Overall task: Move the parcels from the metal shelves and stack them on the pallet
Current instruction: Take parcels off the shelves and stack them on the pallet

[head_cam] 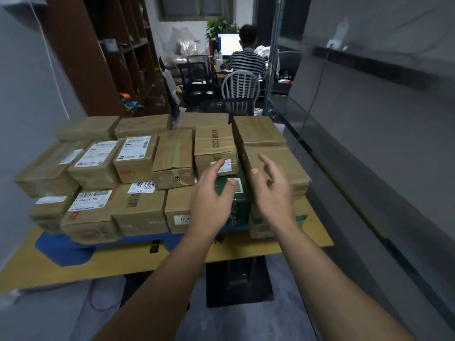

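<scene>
Several brown cardboard parcels are stacked in two layers on a blue pallet (61, 249) that lies on a yellow cardboard sheet (32, 269). A dark green parcel (242, 205) with a barcode label sits in the front row, right of centre, between brown boxes. My left hand (213, 200) and my right hand (273, 190) hover on either side of the green parcel, fingers spread and relaxed, holding nothing. A box marked "CSCE BEAR" (214, 146) stands just behind the green one. The metal shelves are out of view.
A glass partition (357, 134) runs along the right side. A brown wooden shelf unit (110, 57) stands at the back left. Behind the pallet a person in a striped shirt (246, 62) sits on a white chair (240, 87) at a desk.
</scene>
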